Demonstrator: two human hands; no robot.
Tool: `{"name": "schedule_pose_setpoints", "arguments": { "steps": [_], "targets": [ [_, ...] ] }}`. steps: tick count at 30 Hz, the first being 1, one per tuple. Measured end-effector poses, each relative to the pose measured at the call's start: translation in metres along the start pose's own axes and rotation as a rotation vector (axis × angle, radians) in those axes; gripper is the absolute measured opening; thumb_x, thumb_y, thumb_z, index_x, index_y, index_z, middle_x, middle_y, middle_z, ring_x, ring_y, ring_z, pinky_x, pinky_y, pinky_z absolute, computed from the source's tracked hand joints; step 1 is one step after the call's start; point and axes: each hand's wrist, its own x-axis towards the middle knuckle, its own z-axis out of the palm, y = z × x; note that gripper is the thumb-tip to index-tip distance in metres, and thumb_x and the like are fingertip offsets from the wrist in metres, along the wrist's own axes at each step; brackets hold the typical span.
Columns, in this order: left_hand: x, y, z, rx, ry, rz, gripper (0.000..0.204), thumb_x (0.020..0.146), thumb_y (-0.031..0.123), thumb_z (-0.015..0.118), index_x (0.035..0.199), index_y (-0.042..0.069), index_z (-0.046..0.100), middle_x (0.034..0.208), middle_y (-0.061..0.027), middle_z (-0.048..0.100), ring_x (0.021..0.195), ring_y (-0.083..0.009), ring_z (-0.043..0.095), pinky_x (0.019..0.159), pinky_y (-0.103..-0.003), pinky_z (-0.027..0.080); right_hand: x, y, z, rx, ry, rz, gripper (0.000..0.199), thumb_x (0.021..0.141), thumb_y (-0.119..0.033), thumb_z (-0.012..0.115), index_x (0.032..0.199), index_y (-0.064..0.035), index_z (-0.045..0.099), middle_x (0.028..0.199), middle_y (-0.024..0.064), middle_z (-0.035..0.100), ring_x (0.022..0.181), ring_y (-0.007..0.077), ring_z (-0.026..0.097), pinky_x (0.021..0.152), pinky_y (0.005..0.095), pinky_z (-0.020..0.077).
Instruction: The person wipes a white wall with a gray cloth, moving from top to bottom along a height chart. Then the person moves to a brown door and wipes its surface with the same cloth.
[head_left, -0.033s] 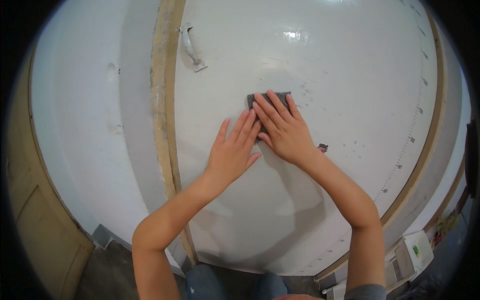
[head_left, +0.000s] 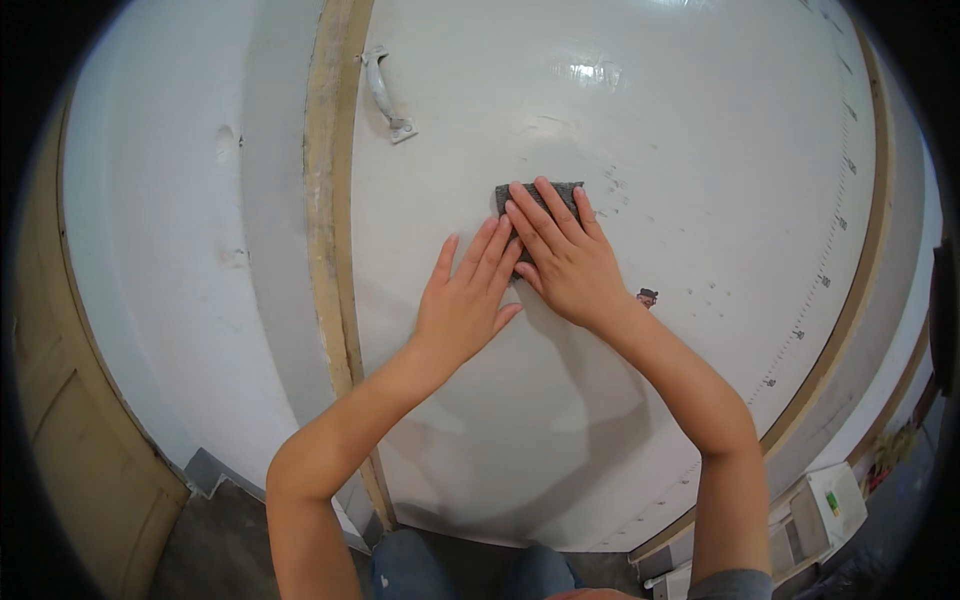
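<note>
A dark grey folded cloth (head_left: 508, 196) lies against a white door panel (head_left: 470, 130). My right hand (head_left: 570, 255) holds it pressed to the panel, its long fingers stretched over the cloth and its thumb by the lower edge. Just to the left, my left hand (head_left: 465, 290) rests flat on the panel, fingers stretched and thumb apart. Its fingertips reach the cloth's left side, close to the right hand's fingers. Most of the cloth is hidden under the right hand. Small dark specks (head_left: 615, 180) mark the panel to the right of the cloth.
A metal pull handle (head_left: 383, 95) juts out at the panel's upper left, beside a worn wooden frame (head_left: 325, 180). A small sticker (head_left: 647, 297) sits near my right wrist. Ruler-like marks (head_left: 825, 282) run along the right side. A white rack (head_left: 825, 510) stands low at right.
</note>
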Motion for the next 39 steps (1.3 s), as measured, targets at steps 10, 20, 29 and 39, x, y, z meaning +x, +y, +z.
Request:
{"name": "schedule_pose_setpoints", "arguments": {
  "steps": [10,20,29,39],
  "targets": [
    [-0.067,-0.003,0.024,-0.218,-0.132,-0.010,0.088,0.078,0.053,0.067,0.145,0.004,0.035,0.154,-0.0139,0.027,0.145,-0.0253,0.022,0.115,-0.046,0.021,-0.011,-0.054,0.023,0.047,-0.147,-0.079,0.066,0.085,-0.040,0.061,0.141,-0.0081,0.045,0.155,0.0054,0.028,0.145,0.0235,0.021,0.115,0.0487,0.0209],
    [-0.056,-0.033,0.012,-0.026,-0.102,-0.048,0.083,0.082,0.057,0.060,0.145,0.007,0.038,0.155,-0.0108,0.028,0.146,-0.0232,0.019,0.116,-0.047,0.015,0.029,-0.050,0.023,0.067,-0.080,-0.115,0.058,0.087,-0.030,0.060,0.139,-0.0071,0.048,0.152,0.0034,0.034,0.143,0.0201,0.026,0.116,0.0433,0.0202],
    [-0.072,-0.036,0.014,-0.114,-0.142,-0.185,0.088,0.079,0.054,0.065,0.143,0.001,0.037,0.155,-0.0136,0.027,0.146,-0.0248,0.020,0.115,-0.047,0.017,0.039,-0.080,0.043,0.065,-0.031,-0.111,0.060,0.088,-0.030,0.058,0.141,-0.0063,0.045,0.154,0.0058,0.031,0.144,0.0237,0.024,0.116,0.0473,0.0181],
    [-0.129,-0.042,0.025,0.001,-0.235,-0.184,0.084,0.081,0.059,0.060,0.144,0.009,0.039,0.154,-0.0070,0.031,0.146,-0.0203,0.019,0.115,-0.046,0.017,0.034,-0.110,0.068,0.140,-0.034,-0.307,0.060,0.084,-0.032,0.061,0.136,-0.0048,0.049,0.151,0.0046,0.036,0.143,0.0219,0.027,0.116,0.0448,0.0197]
  ]
}}
